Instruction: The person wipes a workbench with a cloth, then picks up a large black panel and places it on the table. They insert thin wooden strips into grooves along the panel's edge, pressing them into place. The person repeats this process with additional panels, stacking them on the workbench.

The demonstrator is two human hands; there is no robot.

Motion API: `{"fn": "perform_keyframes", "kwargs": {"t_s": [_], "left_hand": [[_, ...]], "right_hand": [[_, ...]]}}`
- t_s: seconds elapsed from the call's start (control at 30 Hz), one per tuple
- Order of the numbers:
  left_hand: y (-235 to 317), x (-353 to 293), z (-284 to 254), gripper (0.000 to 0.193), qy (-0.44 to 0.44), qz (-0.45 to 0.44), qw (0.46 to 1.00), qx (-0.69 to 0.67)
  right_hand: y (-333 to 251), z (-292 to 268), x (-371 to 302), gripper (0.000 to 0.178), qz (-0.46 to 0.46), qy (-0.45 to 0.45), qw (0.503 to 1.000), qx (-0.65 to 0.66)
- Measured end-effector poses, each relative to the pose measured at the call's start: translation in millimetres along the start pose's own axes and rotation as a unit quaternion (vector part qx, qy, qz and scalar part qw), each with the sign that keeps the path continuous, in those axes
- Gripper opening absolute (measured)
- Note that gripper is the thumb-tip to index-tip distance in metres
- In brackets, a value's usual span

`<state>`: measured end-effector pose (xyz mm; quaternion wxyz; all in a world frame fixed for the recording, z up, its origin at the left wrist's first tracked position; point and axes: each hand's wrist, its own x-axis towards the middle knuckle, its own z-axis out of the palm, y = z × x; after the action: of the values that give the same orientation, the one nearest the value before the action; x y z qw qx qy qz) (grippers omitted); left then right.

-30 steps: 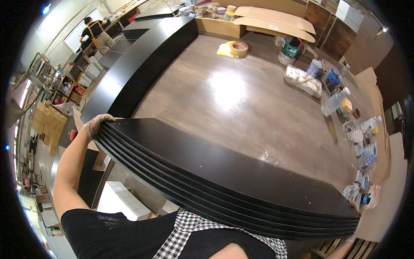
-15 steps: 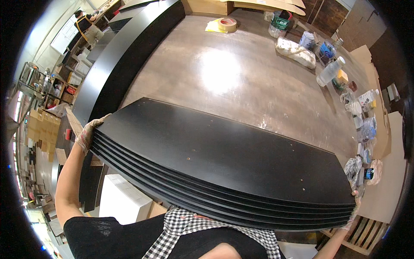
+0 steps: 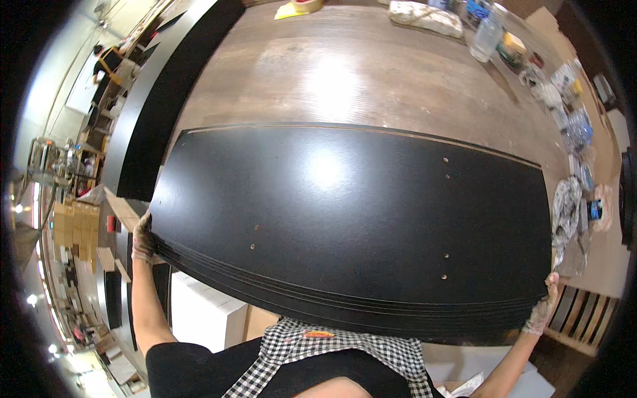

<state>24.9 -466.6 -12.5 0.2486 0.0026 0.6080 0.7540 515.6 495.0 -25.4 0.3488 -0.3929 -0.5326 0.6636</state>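
A stack of several long black boards [image 3: 352, 219] spans the space in front of my body, over the near edge of the worktable [image 3: 259, 86]. Small drilled holes show in the top board's face. My left hand [image 3: 142, 240], in a stained thin glove, is closed round the stack's left end. At the right end my gloved right hand [image 3: 543, 306] grips the near corner. The fingers beneath the boards are hidden on both sides. The front edges lie close together, with thin gaps between them.
Long black panels [image 3: 149, 93] run along the table's left side. A clear bottle [image 3: 488, 40], a white bundle [image 3: 424, 18] and plastic-wrapped items line the right. A tape roll [image 3: 306, 5] lies at the far edge. Below are a white box [image 3: 202, 312] and a slatted wooden rack [image 3: 584, 318].
The stack has turned to lie more level across the view, and its top face shows more fully. Its front edges look closer together. Both hands keep hold; the view has shifted nearer the table's front.
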Motion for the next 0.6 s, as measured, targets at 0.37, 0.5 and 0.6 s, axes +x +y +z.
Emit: {"fn": "perform_keyframes", "kwargs": {"t_s": [0.37, 0.5, 0.6], "left_hand": [[-54.0, -1.0, 16.9, 0.043, 0.315, -0.024, 0.941, -0.120], [-51.0, -2.5, 37.2, 0.042, 0.325, -0.026, 0.938, -0.122], [-54.3, -1.7, 42.2, 0.041, 0.287, -0.004, 0.950, -0.121]], "right_hand": [[44.3, -25.0, 0.1, 0.029, 0.040, 0.009, 0.998, 0.044], [42.9, -17.6, -0.8, 0.043, -0.007, -0.022, 0.999, -0.027], [31.8, -8.2, 0.3, 0.051, -0.035, -0.110, 0.993, -0.027]]}}
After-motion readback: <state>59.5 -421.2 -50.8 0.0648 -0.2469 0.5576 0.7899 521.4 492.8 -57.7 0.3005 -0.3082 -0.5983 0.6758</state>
